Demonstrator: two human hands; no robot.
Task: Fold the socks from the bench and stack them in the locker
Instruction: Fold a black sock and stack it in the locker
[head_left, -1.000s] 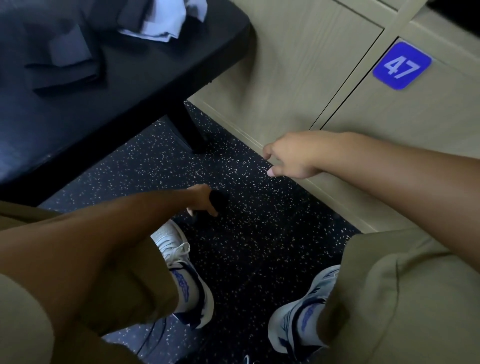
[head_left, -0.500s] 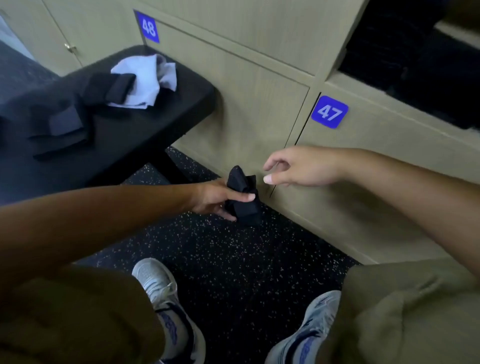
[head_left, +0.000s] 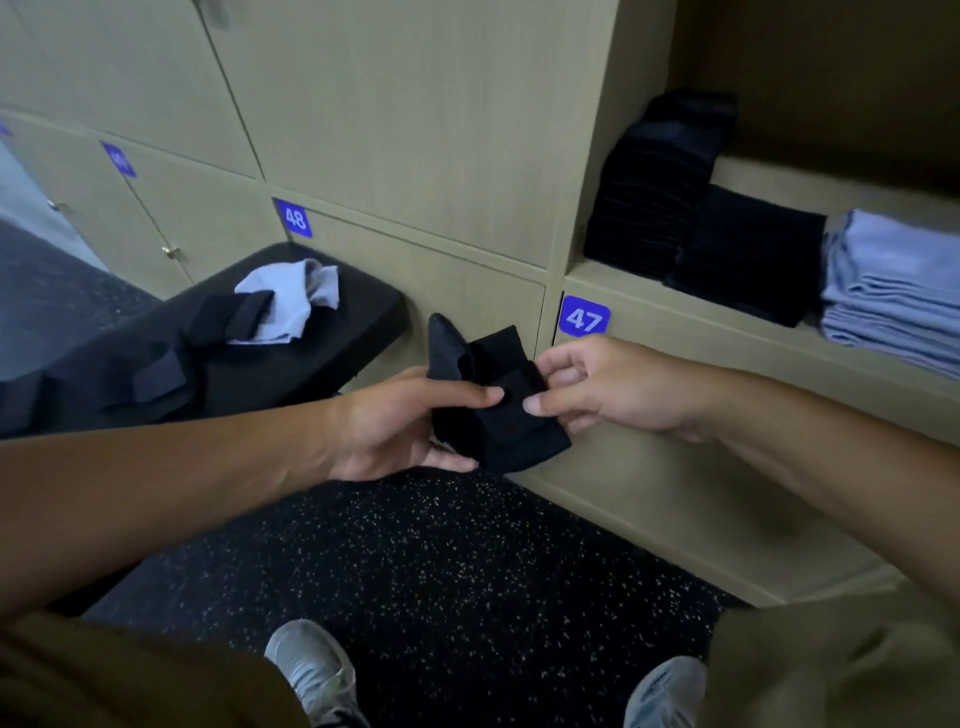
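A black sock (head_left: 493, 400), partly folded, hangs in the air in front of the lockers. My left hand (head_left: 400, 421) grips it from below and the left, thumb on top. My right hand (head_left: 597, 389) pinches its right edge between thumb and fingers. On the black bench (head_left: 311, 364) at the left lie a light blue sock (head_left: 291, 301) and several dark socks (head_left: 228, 317). The open locker (head_left: 675, 296) at the upper right holds stacks of black socks (head_left: 660, 182) and a pile of light blue socks (head_left: 893, 296).
Closed locker doors with blue number plates 48 (head_left: 295, 218) and 47 (head_left: 584, 317) stand behind the hands. The speckled dark floor (head_left: 441, 571) lies below, with my two light sneakers (head_left: 311, 670) at the bottom edge.
My left hand has lifted the black sock from near the floor up to chest height. My right hand has come in and taken hold of its right edge. The view has tilted up to the open locker.
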